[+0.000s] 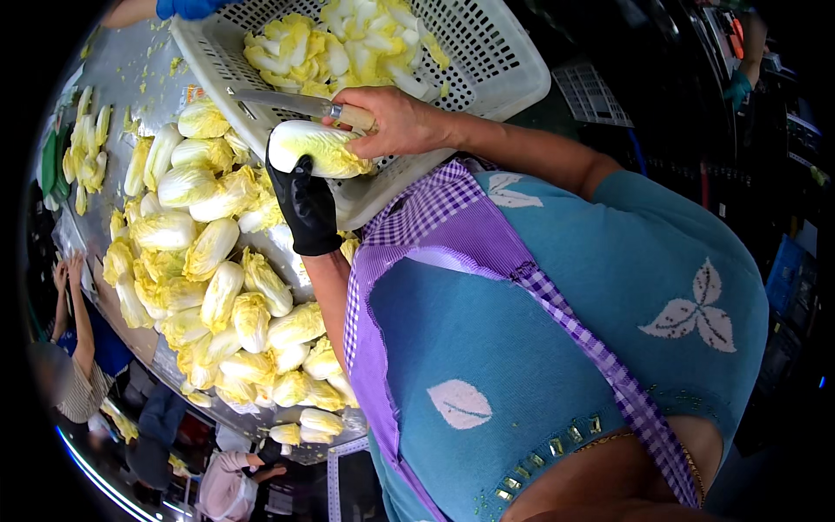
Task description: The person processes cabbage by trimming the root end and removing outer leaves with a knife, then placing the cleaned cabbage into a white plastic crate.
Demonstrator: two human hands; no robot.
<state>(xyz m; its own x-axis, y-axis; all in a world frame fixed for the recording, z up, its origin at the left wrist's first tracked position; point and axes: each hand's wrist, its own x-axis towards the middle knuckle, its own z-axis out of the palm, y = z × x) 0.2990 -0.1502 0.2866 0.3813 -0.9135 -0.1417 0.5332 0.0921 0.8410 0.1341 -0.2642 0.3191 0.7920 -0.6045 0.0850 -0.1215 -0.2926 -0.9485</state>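
A napa cabbage head point(316, 147) with a white base and yellow leaf tips rests in my left hand point(305, 202), which wears a black glove. Its thumb presses across the cabbage. Bare, my right hand point(391, 121) grips the wooden handle of a knife point(287, 101), its metal blade lying just above the cabbage and pointing left. The right fingertips also touch the leafy end. Both hands are over the near side of a white perforated plastic basket point(483, 46), where loose cabbage leaves point(339, 52) are piled.
Many whole napa cabbages point(215, 307) heap on a metal table point(150, 65) to the left. A blue-gloved hand point(189, 8) is at the basket's far rim. Other people point(225, 486) work around the table. Another white crate point(590, 94) stands beyond the basket's right side.
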